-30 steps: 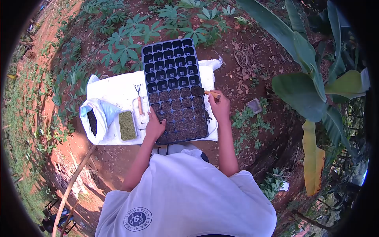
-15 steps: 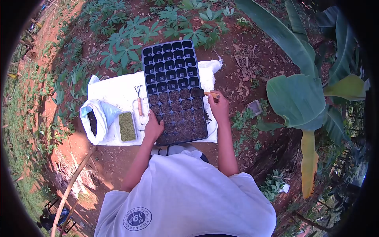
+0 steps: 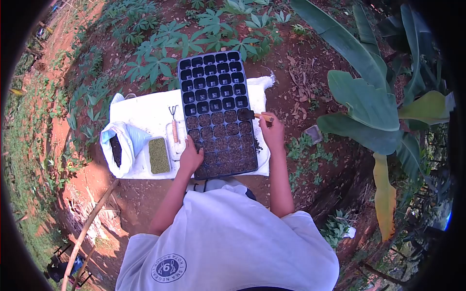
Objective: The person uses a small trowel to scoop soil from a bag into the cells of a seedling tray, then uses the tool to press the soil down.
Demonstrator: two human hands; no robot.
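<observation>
A black seedling tray [image 3: 214,110] lies lengthwise before me. Its near rows hold dark soil, while the cells of the far rows hold none. My left hand [image 3: 191,156] grips the tray's left edge near its lower end. In my right hand [image 3: 273,131] is the wooden handle of a small trowel [image 3: 262,117]; its dark blade is over the rightmost cell of the farthest soil-filled row. Some loose soil [image 3: 257,145] lies beside the tray's right edge.
A white sheet [image 3: 145,109] lies under the tray. On it are a hand rake [image 3: 174,127], a tub of green granules [image 3: 159,155] and an open sack [image 3: 116,150] of dark soil. Banana leaves [image 3: 364,106] rise at the right, leafy plants [image 3: 155,65] beyond.
The tray, sheet and items appear slightly farther right in the view. The trowel blade remains at the same cell, now with soil visible in it.
</observation>
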